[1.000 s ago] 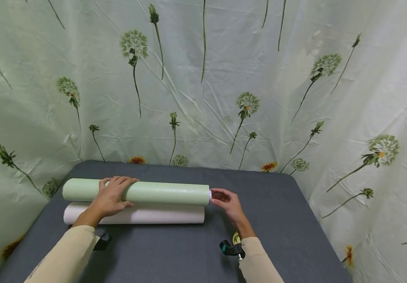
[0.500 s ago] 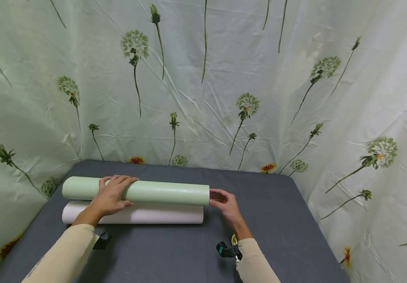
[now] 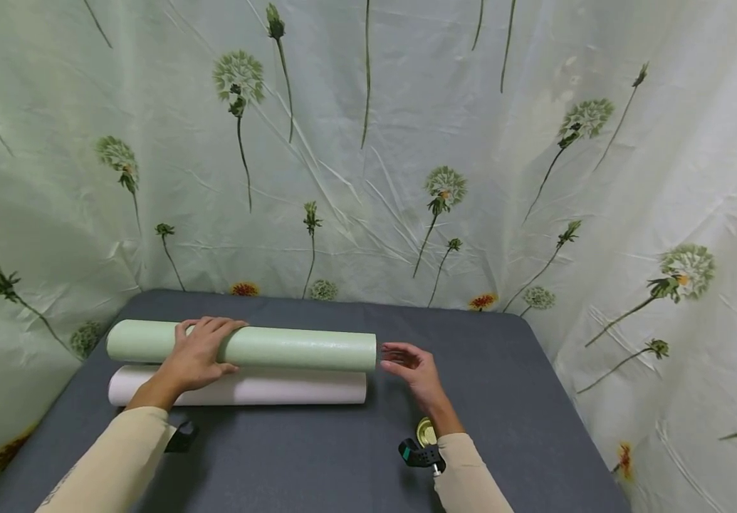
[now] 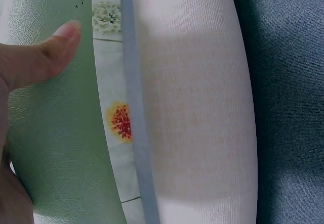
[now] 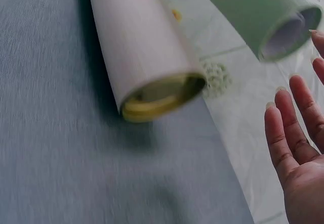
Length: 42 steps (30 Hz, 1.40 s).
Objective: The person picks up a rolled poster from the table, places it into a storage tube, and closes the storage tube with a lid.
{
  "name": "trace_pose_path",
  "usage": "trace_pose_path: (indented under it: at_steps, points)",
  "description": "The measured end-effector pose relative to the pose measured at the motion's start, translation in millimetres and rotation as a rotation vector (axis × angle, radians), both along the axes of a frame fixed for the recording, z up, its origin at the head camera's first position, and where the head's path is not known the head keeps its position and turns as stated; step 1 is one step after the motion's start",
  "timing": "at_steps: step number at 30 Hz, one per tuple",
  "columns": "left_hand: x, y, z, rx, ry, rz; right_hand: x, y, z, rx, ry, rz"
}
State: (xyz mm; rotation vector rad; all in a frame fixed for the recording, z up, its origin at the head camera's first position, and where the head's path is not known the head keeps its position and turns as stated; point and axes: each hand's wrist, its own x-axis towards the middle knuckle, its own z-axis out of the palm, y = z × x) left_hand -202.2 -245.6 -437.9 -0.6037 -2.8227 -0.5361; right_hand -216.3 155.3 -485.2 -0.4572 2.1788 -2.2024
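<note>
My left hand (image 3: 198, 356) grips a pale green wallpaper roll (image 3: 304, 349) from above, its fingers over the top and thumb on the near side. In the left wrist view the thumb lies on the textured green surface (image 4: 55, 133). Just off the roll's right end, my right hand (image 3: 414, 370) is held with fingers loosely bent and nothing in them. Seen from the right wrist, a whitish inner piece (image 5: 283, 38) sits inside that green end. A whitish-pink roll (image 3: 291, 388) lies in front, with a gold-coloured ring or cap (image 5: 152, 106) in its right end.
A small round gold lid-like piece (image 3: 426, 432) lies on the dark grey table (image 3: 317, 463), partly hidden by the right wrist. A curtain with a dandelion print (image 3: 355, 178) hangs behind the table and along its sides.
A whitish rim that stuck out of the green roll's right end is now inside it. My right hand has drawn slightly away from that end. The left hand's grip is the same.
</note>
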Motion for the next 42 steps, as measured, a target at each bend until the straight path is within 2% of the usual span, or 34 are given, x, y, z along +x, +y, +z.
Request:
trace_pose_path:
  at_steps: [6,14,20,27,31,42]
  points:
    - [-0.2,-0.5,-1.2,0.009,-0.004,0.006,3.6,31.1,-3.4,0.055,0.014,-0.022]
    - [-1.6,-1.3,1.3,0.005,0.0,-0.009,17.6,64.0,-9.3,0.337,-0.016,-0.066]
    - [-2.3,-2.3,1.9,-0.002,-0.002,-0.001,29.9,83.0,-24.7,0.544,-0.001,-0.021]
    - [-3.1,-2.9,0.9,0.0,-0.004,0.001,41.8,96.7,-36.4,0.694,-0.15,0.053]
    - [-2.9,-4.5,0.1,0.0,-0.004,0.011,45.9,98.9,-39.1,0.793,-0.163,0.108]
    - [-5.5,-8.0,1.1,-0.012,-0.014,0.039,48.5,97.5,-40.8,0.869,-0.118,0.128]
